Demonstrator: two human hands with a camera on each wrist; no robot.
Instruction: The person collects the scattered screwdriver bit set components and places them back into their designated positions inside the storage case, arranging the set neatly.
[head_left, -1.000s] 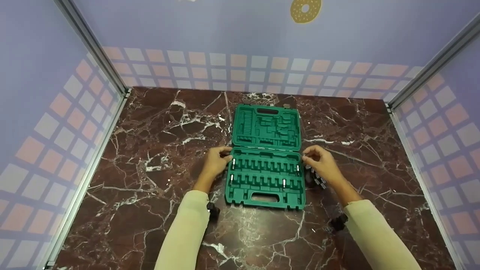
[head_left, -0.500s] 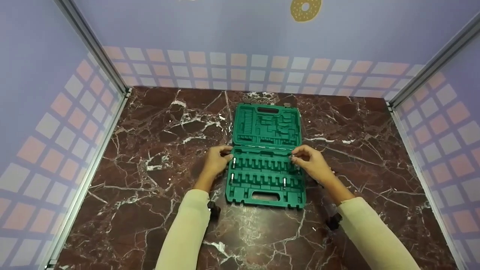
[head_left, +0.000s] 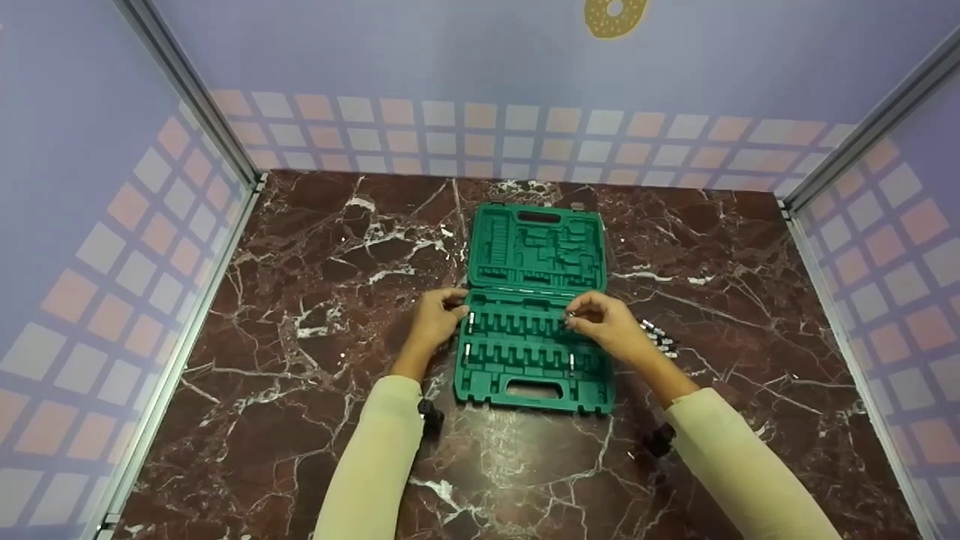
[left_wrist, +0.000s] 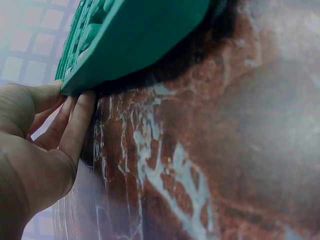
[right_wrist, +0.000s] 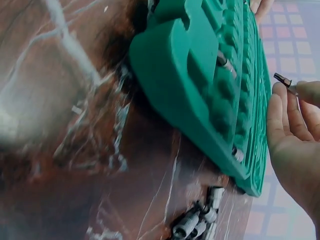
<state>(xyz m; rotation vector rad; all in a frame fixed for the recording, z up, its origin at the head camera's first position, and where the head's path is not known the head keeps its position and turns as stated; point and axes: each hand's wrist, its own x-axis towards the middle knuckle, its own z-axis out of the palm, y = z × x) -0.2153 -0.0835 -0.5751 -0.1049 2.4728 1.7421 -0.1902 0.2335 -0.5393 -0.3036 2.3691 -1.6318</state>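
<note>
An open green socket case (head_left: 487, 388) lies flat on the marbled table, moulded with rows of slots. My left hand (head_left: 433, 322) holds its left edge, thumb on the rim and fingers against the side wall (left_wrist: 135, 45). Over the upper slot row, toward the right, my right hand (head_left: 606, 324) pinches a small bit socket (right_wrist: 283, 80) between thumb and fingertips. Its dark tip points away from the palm in the right wrist view. Several bit sockets sit in slots, among them one at upper left (head_left: 471, 322) and one at lower right (head_left: 571, 365).
Beside the case's right edge, partly behind my right forearm, lies a pile of loose bit sockets (head_left: 660, 341). The hinged lid (head_left: 504, 259) lies back toward the tiled far wall (head_left: 517, 139). Side walls (head_left: 82, 247) border the table.
My right hand has moved left with the bit socket, from the case's right edge to over the upper slot row. The loose pile shows more. My left hand keeps its hold.
</note>
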